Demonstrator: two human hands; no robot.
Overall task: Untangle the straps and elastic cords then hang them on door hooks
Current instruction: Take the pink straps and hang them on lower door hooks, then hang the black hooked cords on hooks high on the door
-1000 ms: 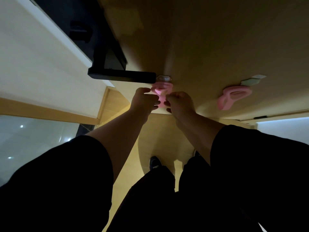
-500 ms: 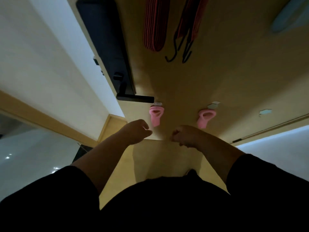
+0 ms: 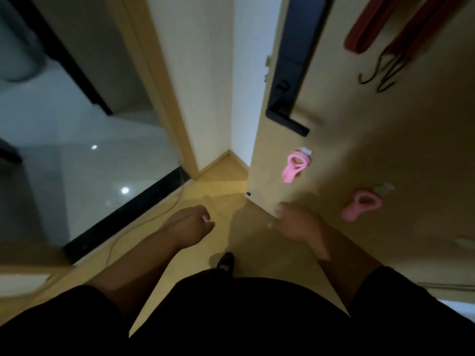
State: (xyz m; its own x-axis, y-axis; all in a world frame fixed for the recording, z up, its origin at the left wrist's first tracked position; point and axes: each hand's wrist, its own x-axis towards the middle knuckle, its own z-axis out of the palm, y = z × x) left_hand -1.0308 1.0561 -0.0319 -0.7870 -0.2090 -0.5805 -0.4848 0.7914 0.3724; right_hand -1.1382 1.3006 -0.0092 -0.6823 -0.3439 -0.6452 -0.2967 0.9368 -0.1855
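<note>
Two pink elastic bands hang on small hooks on the tan door [image 3: 385, 150]: one pink band [image 3: 294, 167] below the black handle, the other pink band [image 3: 361, 204] further right. Higher up a red strap loop [image 3: 365, 29] and red cords with black metal hooks [image 3: 385, 73] hang on the door. My left hand [image 3: 191, 224] hovers over the floor with loosely curled fingers, holding nothing. Blurred, my right hand [image 3: 295, 222] is near the door's lower edge, also holding nothing, apart from both bands.
A black lock plate with lever handle [image 3: 288, 116] juts from the door's edge. A white wall and wooden door frame [image 3: 164, 98] stand left of it. A glossy grey floor with a dark threshold strip [image 3: 123, 214] lies left. A thin cable [image 3: 144, 222] runs along the wooden floor.
My hands let go of the left pink band and dropped away from the door. The view swung left, bringing the doorway and grey floor into sight.
</note>
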